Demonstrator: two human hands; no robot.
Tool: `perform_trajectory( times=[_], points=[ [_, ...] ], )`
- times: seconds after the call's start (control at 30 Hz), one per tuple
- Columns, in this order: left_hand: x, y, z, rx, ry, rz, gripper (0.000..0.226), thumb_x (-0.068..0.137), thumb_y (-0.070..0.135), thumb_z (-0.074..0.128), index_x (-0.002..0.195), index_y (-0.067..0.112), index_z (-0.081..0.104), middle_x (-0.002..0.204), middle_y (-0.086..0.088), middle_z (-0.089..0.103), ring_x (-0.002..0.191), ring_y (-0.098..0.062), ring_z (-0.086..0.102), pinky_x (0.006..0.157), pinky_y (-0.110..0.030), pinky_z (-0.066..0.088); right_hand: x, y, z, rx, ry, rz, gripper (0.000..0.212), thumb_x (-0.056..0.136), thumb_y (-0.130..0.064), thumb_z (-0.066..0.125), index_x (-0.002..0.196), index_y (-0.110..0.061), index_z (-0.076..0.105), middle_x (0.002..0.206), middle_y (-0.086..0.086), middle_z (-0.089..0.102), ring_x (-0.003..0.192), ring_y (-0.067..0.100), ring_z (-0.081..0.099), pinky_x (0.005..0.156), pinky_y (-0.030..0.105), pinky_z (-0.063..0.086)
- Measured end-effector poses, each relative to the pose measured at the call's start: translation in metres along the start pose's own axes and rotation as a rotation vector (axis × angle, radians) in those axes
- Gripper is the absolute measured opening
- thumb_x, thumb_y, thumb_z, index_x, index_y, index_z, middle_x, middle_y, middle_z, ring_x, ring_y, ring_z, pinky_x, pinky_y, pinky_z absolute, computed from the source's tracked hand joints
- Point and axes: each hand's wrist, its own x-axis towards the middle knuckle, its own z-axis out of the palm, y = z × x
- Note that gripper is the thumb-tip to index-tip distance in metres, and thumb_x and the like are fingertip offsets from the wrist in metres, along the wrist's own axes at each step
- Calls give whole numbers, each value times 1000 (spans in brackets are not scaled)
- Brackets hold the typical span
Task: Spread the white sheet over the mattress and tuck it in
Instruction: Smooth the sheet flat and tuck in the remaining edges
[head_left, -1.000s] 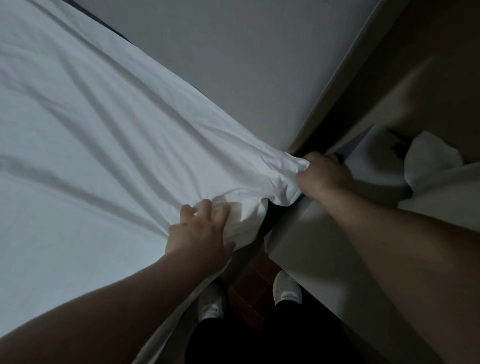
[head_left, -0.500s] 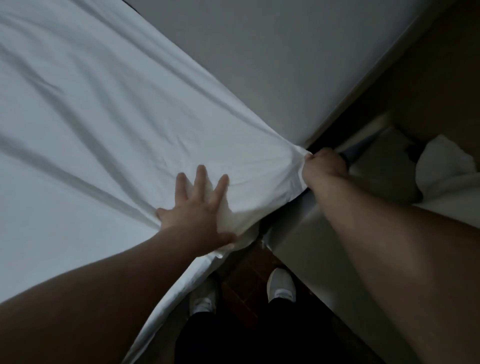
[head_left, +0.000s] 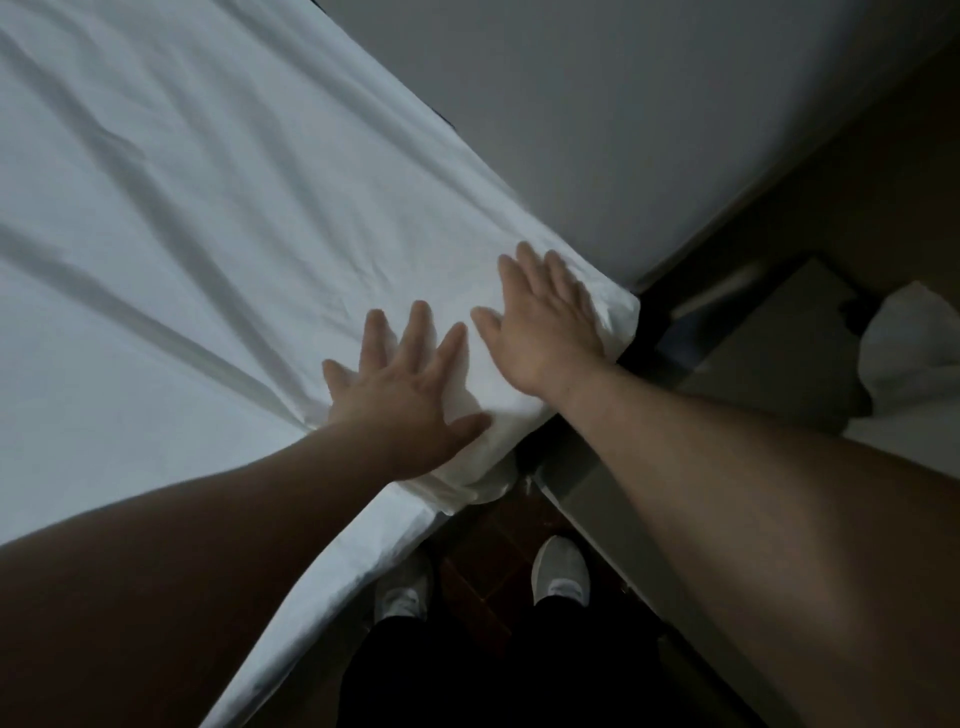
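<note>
Feet: two pale shoes (head_left: 561, 571) stand on the dark floor (head_left: 488, 540) at the bed corner.
Left hand (head_left: 410, 395): flat, fingers spread, pressing the white sheet (head_left: 182, 234).
Right hand (head_left: 545, 322): flat, fingers straight, resting on the sheet just beside the left.
Sheet: creased, covering the mattress corner (head_left: 618, 317).
Wall (head_left: 649, 104): grey, beyond the bed.

Head camera looks steeply down, close over the bed corner (head_left: 618, 312).
</note>
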Motion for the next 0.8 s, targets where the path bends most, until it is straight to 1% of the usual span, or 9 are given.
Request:
perform_trajectory(
  times=[0.1, 0.2, 0.27, 0.33, 0.37, 0.43, 0.57, 0.67, 0.8],
  points=[
    [-18, -24, 8, -2, 160, -29, 84, 91, 80, 20, 158, 42, -13, 168, 8, -23, 156, -27, -20, 114, -77, 10, 5, 2, 5, -35, -10, 69, 74, 104, -58, 27, 165, -24, 1, 172, -1, -12, 158, 22, -15, 127, 47, -4],
    [-33, -46, 16, -153, 267, -337, 78, 95, 75, 19, 158, 43, -15, 167, 7, -27, 155, -27, -23, 112, -79, 6, 5, -20, 0, -42, 61, 110, 72, 102, -57, 33, 163, -24, 12, 173, 0, -5, 158, 26, -9, 124, 61, 1],
    [-38, -62, 22, -340, 256, -592, 79, 94, 78, 18, 158, 44, -13, 167, 8, -26, 155, -28, -21, 111, -81, 7, 6, -29, -6, -85, 119, 48, 68, 100, -57, 36, 160, -31, 16, 172, -4, -4, 157, 28, -9, 119, 71, 4],
    [-43, -82, 36, -541, 182, -804, 84, 91, 81, 17, 160, 42, -11, 169, 2, -23, 155, -33, -17, 113, -77, 4, 9, -24, -6, -83, 37, 61, 71, 99, -62, 35, 161, -38, 8, 171, -9, -11, 157, 26, -15, 117, 74, 2],
    [-49, -93, 45, -581, 130, -852, 85, 91, 82, 16, 160, 40, -11, 169, -4, -22, 155, -37, -16, 116, -73, 1, 11, -20, -5, -77, -20, 96, 75, 98, -65, 33, 162, -38, 3, 171, -9, -15, 156, 25, -18, 118, 72, -1],
    [-66, -110, 66, -587, 68, -851, 87, 87, 85, 15, 158, 43, -10, 168, -5, -22, 153, -40, -18, 117, -69, 1, 13, -15, -1, -94, -73, 147, 80, 97, -68, 30, 163, -36, -4, 170, -7, -19, 156, 23, -22, 119, 69, -5],
    [-101, -127, 79, -656, 83, -868, 89, 87, 86, 25, 156, 45, -14, 167, 3, -23, 154, -33, -20, 113, -76, 7, 18, -22, -5, -122, -125, 179, 84, 96, -71, 32, 162, -38, -9, 169, -8, -22, 156, 22, -23, 120, 68, -4],
    [-124, -146, 89, -653, 48, -920, 88, 86, 86, 24, 155, 47, -14, 167, 7, -25, 154, -29, -22, 110, -80, 9, 19, -24, -13, -166, -190, 211, 83, 97, -70, 33, 162, -39, -9, 169, -9, -22, 156, 22, -19, 121, 67, 0],
    [-145, -162, 97, -604, 55, -937, 83, 88, 84, 24, 155, 49, -10, 167, 12, -24, 155, -26, -21, 108, -83, 10, 6, -63, -7, -227, -65, 287, 73, 101, -53, 37, 163, -32, 3, 171, 1, -15, 156, 35, -13, 117, 74, 2]
  ],
)
